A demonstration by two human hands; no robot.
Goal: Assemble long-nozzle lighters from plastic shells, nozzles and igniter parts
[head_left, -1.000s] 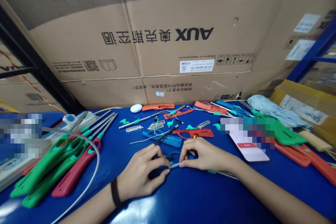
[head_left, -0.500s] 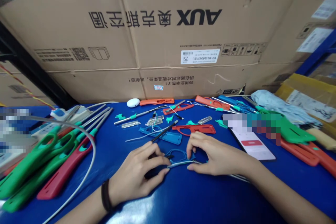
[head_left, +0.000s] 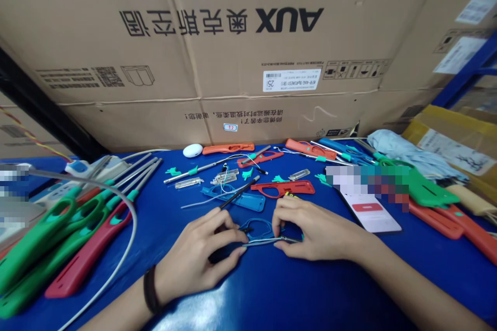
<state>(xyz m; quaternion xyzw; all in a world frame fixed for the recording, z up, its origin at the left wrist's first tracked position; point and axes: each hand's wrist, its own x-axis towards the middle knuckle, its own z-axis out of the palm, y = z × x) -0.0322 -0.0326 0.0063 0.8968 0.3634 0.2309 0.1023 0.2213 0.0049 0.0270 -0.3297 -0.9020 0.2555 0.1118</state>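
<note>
On the glossy blue worktop [head_left: 272,295], the left hand [head_left: 198,253] and right hand [head_left: 310,230] curled inward, their fingertips pinching a thin steel rod [head_left: 267,241] at the worktop's near middle, just below a loop of blue sheathed wire [head_left: 256,226]. A black wristband [head_left: 149,289] circled the left wrist. Beyond, a red plastic lighter shell [head_left: 283,189] lay before a cardboard carton [head_left: 194,62] printed AUX.
</note>
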